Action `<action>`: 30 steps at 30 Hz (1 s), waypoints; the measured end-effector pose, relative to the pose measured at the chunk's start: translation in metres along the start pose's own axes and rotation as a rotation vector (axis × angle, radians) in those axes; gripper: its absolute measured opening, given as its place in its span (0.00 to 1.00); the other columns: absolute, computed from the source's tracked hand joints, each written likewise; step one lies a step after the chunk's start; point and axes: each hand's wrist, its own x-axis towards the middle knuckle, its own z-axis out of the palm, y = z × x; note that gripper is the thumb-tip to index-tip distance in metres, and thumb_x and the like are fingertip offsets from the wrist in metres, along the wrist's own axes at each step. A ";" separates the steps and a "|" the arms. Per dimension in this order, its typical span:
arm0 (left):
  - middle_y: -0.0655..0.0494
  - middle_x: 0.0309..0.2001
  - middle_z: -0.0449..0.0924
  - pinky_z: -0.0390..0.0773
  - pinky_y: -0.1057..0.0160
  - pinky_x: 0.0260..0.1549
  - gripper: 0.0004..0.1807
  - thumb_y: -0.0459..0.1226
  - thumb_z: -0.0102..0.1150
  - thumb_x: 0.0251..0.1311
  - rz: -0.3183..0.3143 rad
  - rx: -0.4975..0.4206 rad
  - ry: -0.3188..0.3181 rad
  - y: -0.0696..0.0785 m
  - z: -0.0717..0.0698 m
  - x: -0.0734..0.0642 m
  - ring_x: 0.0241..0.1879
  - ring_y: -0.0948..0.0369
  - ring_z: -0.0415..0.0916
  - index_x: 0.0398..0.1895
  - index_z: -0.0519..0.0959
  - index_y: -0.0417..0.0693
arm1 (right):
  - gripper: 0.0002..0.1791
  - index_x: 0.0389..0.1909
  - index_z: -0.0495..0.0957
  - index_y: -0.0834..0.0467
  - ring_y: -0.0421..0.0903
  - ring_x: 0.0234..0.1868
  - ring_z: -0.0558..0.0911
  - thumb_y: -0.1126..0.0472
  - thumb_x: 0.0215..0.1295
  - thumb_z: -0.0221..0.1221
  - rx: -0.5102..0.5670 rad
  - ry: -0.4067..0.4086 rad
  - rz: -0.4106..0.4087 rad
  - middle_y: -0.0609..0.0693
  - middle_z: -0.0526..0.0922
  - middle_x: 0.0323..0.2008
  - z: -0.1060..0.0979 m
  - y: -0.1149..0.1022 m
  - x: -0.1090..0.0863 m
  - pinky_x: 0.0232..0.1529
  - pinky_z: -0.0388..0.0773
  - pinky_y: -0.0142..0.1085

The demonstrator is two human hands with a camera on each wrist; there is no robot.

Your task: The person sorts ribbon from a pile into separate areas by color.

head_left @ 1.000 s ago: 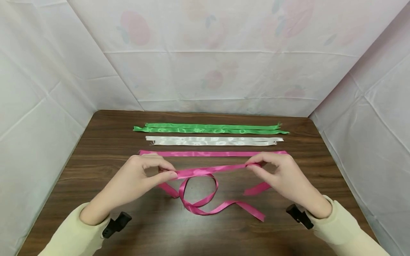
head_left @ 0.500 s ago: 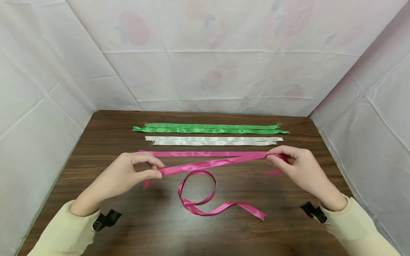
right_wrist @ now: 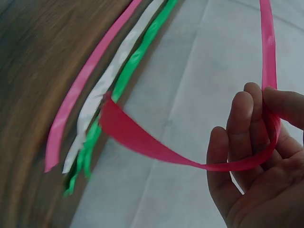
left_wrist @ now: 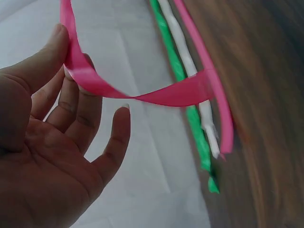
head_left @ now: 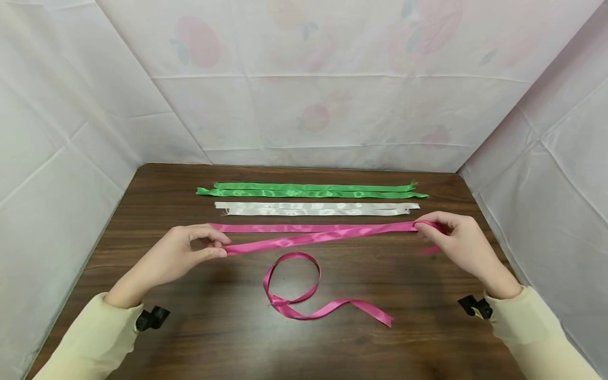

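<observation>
A pink ribbon (head_left: 304, 239) is stretched between my two hands, slanting up to the right in the head view. My left hand (head_left: 178, 256) pinches it between thumb and fingers at the left, and a loose tail (left_wrist: 171, 95) hangs past the fingers in the left wrist view. At the other side my right hand (head_left: 458, 240) pinches it too; its free end (right_wrist: 137, 137) curls past the palm in the right wrist view. Just behind, a second pink ribbon (head_left: 271, 228) lies flat on the table, partly overlapped by the held one.
Two white ribbons (head_left: 318, 209) and two green ribbons (head_left: 304, 190) lie in straight rows farther back on the brown wooden table (head_left: 228, 338). A loosely looped pink ribbon (head_left: 332, 306) lies nearer the front. Pale cloth walls (head_left: 304, 105) enclose the back and sides.
My hands have moved apart and slightly away from the body, drawing out a longer stretch of the held pink ribbon. The looped ribbon in front stays in place.
</observation>
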 end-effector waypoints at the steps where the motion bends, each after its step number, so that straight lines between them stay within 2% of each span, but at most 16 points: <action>1: 0.67 0.31 0.83 0.74 0.70 0.32 0.07 0.41 0.73 0.60 -0.006 0.007 0.001 -0.004 0.001 0.000 0.33 0.72 0.75 0.41 0.88 0.58 | 0.05 0.41 0.88 0.53 0.30 0.25 0.82 0.58 0.70 0.67 0.001 -0.006 0.013 0.39 0.87 0.27 0.000 0.004 0.000 0.22 0.71 0.30; 5: 0.64 0.32 0.83 0.75 0.70 0.29 0.07 0.40 0.73 0.60 -0.026 0.024 0.009 -0.023 0.002 0.000 0.31 0.72 0.74 0.42 0.88 0.55 | 0.08 0.43 0.88 0.54 0.31 0.25 0.85 0.55 0.71 0.65 0.001 -0.031 0.061 0.38 0.87 0.29 -0.002 0.020 0.002 0.27 0.76 0.29; 8: 0.62 0.34 0.86 0.75 0.70 0.29 0.06 0.38 0.71 0.62 -0.042 0.043 0.012 -0.038 0.002 0.000 0.29 0.72 0.74 0.42 0.88 0.56 | 0.09 0.44 0.88 0.54 0.30 0.26 0.84 0.54 0.72 0.65 -0.008 -0.040 0.089 0.36 0.87 0.29 -0.003 0.031 0.003 0.28 0.77 0.29; 11: 0.58 0.40 0.88 0.76 0.70 0.31 0.05 0.38 0.69 0.65 -0.063 0.059 0.009 -0.052 0.000 -0.001 0.33 0.72 0.75 0.43 0.88 0.57 | 0.09 0.43 0.88 0.54 0.29 0.28 0.83 0.53 0.72 0.65 -0.015 -0.044 0.109 0.34 0.87 0.28 -0.003 0.043 0.004 0.27 0.76 0.29; 15: 0.55 0.46 0.89 0.74 0.70 0.34 0.07 0.43 0.64 0.69 -0.119 0.057 0.004 -0.067 -0.002 -0.002 0.38 0.71 0.74 0.46 0.87 0.56 | 0.10 0.43 0.88 0.55 0.30 0.30 0.83 0.53 0.72 0.64 -0.025 -0.054 0.127 0.35 0.87 0.26 -0.003 0.058 0.006 0.28 0.75 0.28; 19: 0.53 0.42 0.88 0.70 0.68 0.30 0.12 0.48 0.59 0.73 -0.184 0.042 -0.001 -0.077 -0.003 0.000 0.33 0.66 0.70 0.48 0.86 0.53 | 0.13 0.45 0.87 0.60 0.32 0.30 0.85 0.54 0.74 0.62 -0.025 -0.088 0.143 0.41 0.89 0.28 -0.002 0.072 0.006 0.32 0.77 0.27; 25: 0.52 0.37 0.88 0.68 0.68 0.29 0.15 0.49 0.59 0.73 -0.213 0.073 0.043 -0.089 -0.001 0.001 0.29 0.66 0.68 0.45 0.87 0.50 | 0.16 0.49 0.85 0.65 0.33 0.32 0.85 0.56 0.77 0.58 -0.012 -0.169 0.199 0.58 0.90 0.37 0.004 0.091 0.006 0.35 0.80 0.28; 30: 0.51 0.34 0.88 0.67 0.67 0.29 0.16 0.49 0.63 0.71 -0.243 0.117 0.081 -0.096 0.003 0.002 0.27 0.64 0.67 0.42 0.88 0.47 | 0.18 0.51 0.85 0.65 0.32 0.33 0.84 0.54 0.79 0.56 -0.037 -0.212 0.243 0.58 0.90 0.39 0.009 0.105 0.008 0.36 0.80 0.29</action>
